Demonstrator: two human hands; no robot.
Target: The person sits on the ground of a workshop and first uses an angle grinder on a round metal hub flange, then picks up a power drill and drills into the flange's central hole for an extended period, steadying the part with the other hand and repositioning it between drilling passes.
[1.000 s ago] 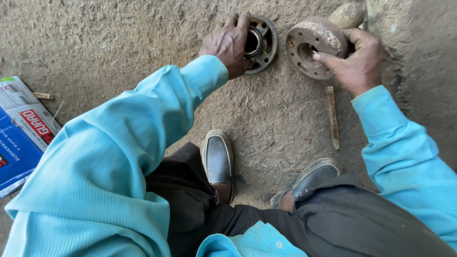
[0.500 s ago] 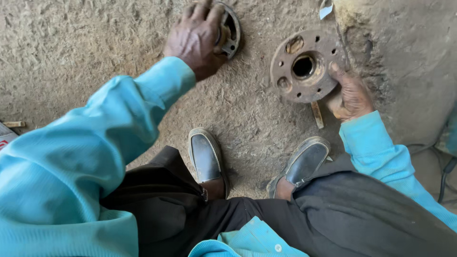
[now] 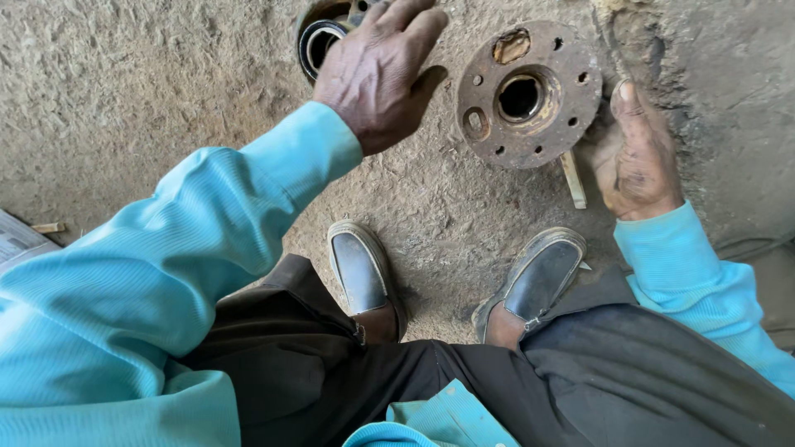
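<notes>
Floor (image 3: 149, 108) left of bearing (image 3: 319, 41): open | gap bearing–hub (image 3: 527, 95): blocked by left hand (image 3: 377, 79) | hub's right: right hand (image 3: 638, 157), strip (image 3: 573, 180) | near side: shoes (image 3: 364, 277).

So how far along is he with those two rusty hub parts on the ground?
Done: the rusty flange disc lies flat on the dirt, centre hole up. In hand: the left hand covers the round bearing part; the right hand rests beside the disc, gripping nothing. Left: the two parts lie apart, and the metal strip lies untouched.

Flat printed package (image 3: 18, 242), pale corner only, left edge, on ground.
</notes>
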